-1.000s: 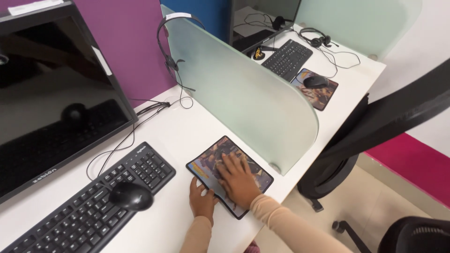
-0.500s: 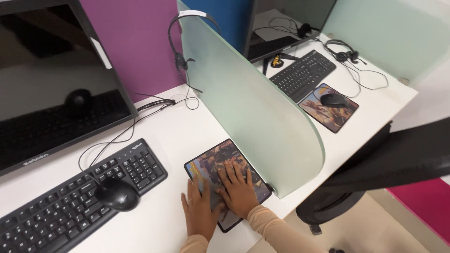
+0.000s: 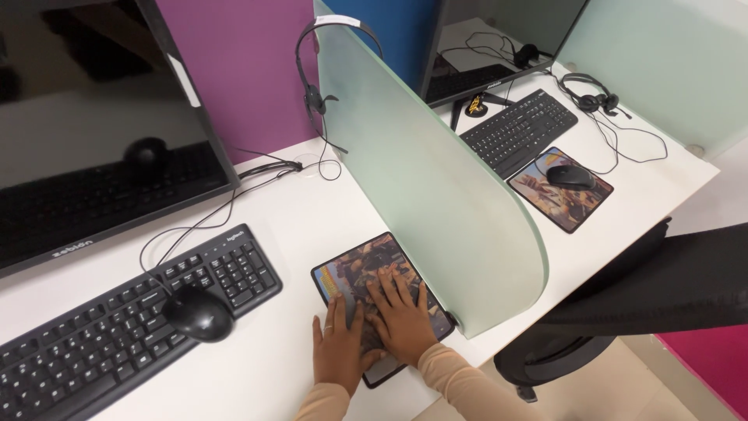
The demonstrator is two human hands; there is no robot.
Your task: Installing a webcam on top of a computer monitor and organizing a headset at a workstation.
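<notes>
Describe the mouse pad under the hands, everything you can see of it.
The mouse pad is a thin, flat rectangle with rounded corners, a dark edge and a colourful printed picture on top; it looks like soft cloth or rubber. It lies flat and turned at an angle on the white desk, between the black keyboard and the frosted divider. The left hand rests across its near left edge and the right hand lies flat on its middle, fingers spread. No mouse sits on it.
</notes>
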